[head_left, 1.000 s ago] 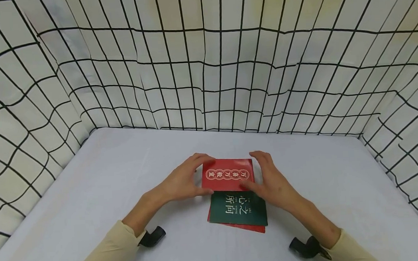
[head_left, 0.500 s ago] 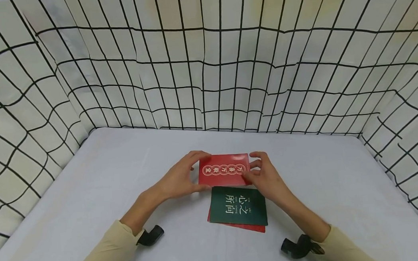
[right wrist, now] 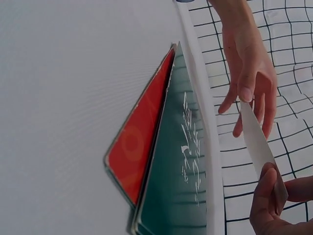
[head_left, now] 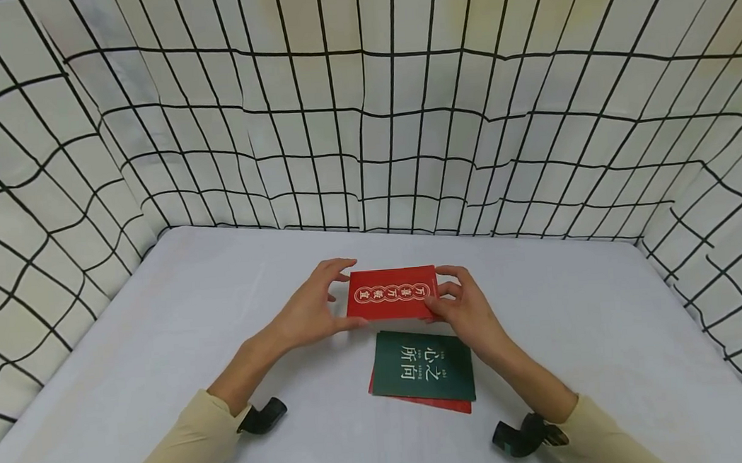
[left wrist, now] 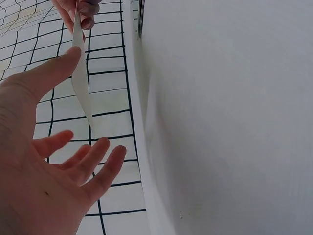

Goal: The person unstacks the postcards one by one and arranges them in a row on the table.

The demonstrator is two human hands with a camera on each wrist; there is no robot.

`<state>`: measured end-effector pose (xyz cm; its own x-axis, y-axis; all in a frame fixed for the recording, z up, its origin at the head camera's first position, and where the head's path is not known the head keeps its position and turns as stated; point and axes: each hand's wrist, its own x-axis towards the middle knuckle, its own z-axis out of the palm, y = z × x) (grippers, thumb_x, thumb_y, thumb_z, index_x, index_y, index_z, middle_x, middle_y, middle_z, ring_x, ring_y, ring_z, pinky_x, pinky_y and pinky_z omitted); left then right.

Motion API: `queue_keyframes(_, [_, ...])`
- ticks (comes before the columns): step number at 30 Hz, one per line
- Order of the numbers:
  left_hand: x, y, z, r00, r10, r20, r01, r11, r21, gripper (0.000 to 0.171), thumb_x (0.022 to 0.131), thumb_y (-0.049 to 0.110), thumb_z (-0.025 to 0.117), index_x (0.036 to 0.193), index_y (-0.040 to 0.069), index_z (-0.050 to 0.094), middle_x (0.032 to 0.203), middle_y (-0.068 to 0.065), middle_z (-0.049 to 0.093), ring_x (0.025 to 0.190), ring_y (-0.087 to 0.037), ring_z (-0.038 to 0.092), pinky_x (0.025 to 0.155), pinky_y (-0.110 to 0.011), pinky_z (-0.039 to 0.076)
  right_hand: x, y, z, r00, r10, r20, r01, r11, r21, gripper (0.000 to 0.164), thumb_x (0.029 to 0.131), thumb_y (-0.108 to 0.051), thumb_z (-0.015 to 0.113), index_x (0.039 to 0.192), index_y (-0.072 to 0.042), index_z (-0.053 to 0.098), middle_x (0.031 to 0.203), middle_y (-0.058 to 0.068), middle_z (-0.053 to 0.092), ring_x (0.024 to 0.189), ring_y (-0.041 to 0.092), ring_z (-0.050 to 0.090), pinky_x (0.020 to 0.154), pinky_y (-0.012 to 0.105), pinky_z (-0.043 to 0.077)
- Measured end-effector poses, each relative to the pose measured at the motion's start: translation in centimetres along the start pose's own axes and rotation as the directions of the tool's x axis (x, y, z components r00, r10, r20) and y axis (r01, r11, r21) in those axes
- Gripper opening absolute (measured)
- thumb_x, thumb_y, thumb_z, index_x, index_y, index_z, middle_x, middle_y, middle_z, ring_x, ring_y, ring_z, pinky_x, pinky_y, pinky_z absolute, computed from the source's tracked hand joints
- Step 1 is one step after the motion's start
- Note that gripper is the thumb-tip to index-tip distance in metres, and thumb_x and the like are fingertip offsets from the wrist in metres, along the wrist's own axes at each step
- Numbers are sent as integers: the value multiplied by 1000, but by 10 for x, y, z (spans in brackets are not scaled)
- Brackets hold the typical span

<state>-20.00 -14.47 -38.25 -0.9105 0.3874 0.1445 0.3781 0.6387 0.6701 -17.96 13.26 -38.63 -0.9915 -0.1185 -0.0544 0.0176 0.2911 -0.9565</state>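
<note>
Card (head_left: 391, 280) with the red face and 5 pale ringed characters is up off the white cloth (head_left: 252, 267), just past the far edge of the green card (head_left: 422, 365). Right hand (head_left: 472, 317), up past the green card's far right corner, has it pinched by 1 end, thumb on the red face. Left hand (head_left: 315, 309) is beyond and to the left of the green card, fingers loose and spread around the other end, not clasping it. Its thumb tip sits right at the edge, can't tell if it's really touching. Green one lies flat with a second red card (head_left: 448, 403) under it, sticking out along the near edge. 2 tan sleeves come in from the near side, 1 either side of the green card. Black net (head_left: 361, 110) stands well behind it.
</note>
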Motion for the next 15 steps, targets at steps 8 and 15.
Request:
queue_keyframes(8, [-1, 0, -3, 994, -108, -25, 108, 994, 22, 98, 82, 36, 88, 159, 6, 36, 138, -14, 61, 119, -28, 64, 85, -37, 62, 1, -1, 2, 997, -57, 43, 54, 995, 79, 67, 101, -13, 66, 158, -11, 31, 120, 21, 65, 91, 19, 78, 91, 30, 63])
queue_keyframes(15, [-2, -7, -6, 989, -119, -83, 117, 993, -33, 88, 86, 27, 86, 156, 2, 39, 131, -16, 66, 113, -29, 66, 80, -31, 61, 3, -4, 10, 994, -67, 85, 58, 993, 105, 76, 99, -13, 69, 162, -15, 27, 121, 19, 65, 94, 19, 78, 93, 32, 63])
